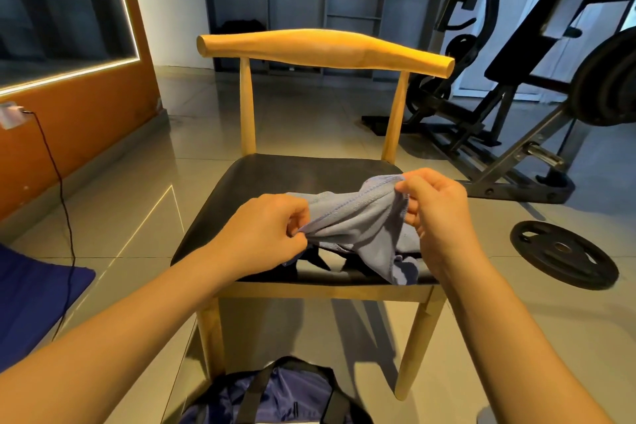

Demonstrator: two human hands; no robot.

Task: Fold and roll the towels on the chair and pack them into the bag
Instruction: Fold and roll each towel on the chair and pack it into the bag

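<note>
Two hands, left (266, 229) and right (435, 205), pinch the bunched towel (358, 227) above the chair (258, 179) seat's front edge; its twisted hem could likely skew the fold unless shaken flat

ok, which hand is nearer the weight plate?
Right. The right hand pinches the towel on the side toward the weight plate; the left hand grips its far end.

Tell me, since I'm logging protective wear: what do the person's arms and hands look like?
The left forearm and right forearm are bare, no sleeves in view. The left hand and right hand wear no gloves, rings, watch or wristband.
</note>
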